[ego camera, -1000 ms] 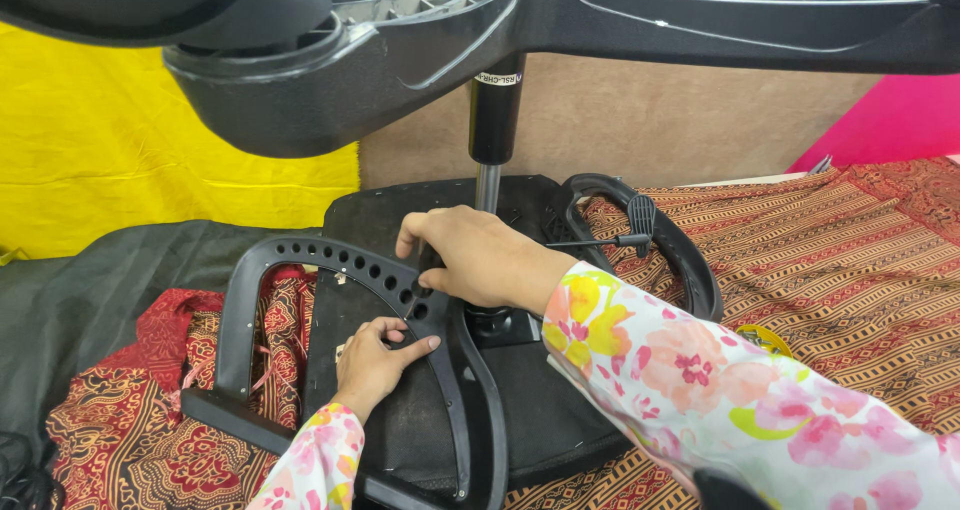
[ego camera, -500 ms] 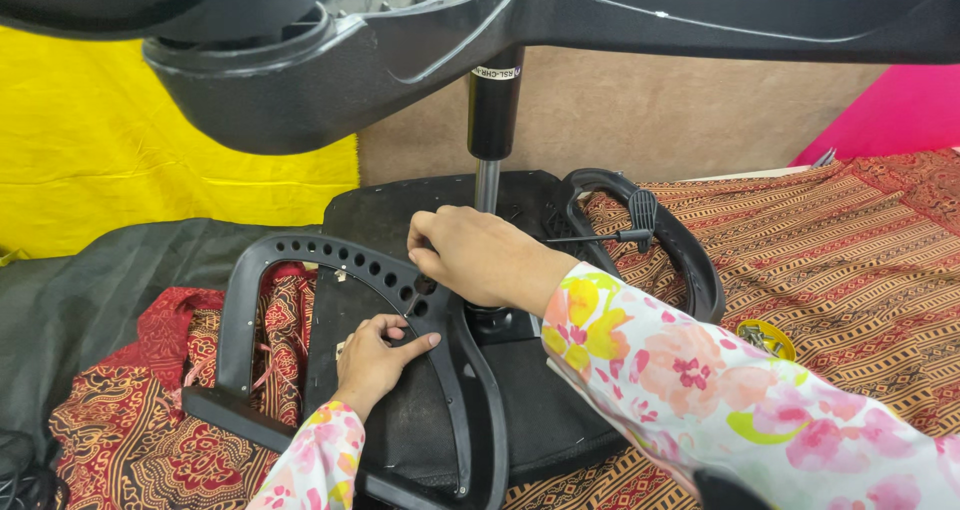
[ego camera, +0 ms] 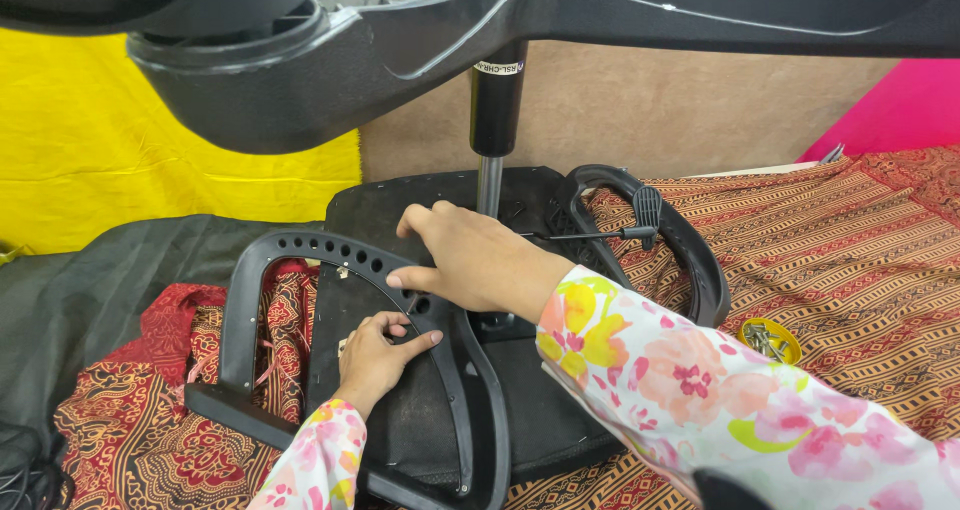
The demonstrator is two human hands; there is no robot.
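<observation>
An upturned black office chair seat (ego camera: 400, 420) lies on a patterned cloth. A black curved armrest (ego camera: 270, 260) with a row of holes rests against its left side. My right hand (ego camera: 470, 255) lies flat over the top of this armrest where it meets the seat, fingers spread. Just below it my left hand (ego camera: 380, 355) presses fingertips against the armrest's inner curve; whether it pinches a small part I cannot tell. A second armrest (ego camera: 690, 260) sits on the seat's right side. The chair's gas cylinder (ego camera: 495, 120) rises up to the black star base (ego camera: 300, 80) overhead.
A screwdriver (ego camera: 620, 233) with a black handle lies across the seat near the right armrest. A small yellow tin of screws (ego camera: 770, 340) sits on the striped cloth (ego camera: 850, 260) to the right. Dark fabric (ego camera: 90, 290) lies left, before a yellow wall.
My right hand has slid slightly left along the armrest and flattened. My left hand has barely shifted. The view has tilted a little.
</observation>
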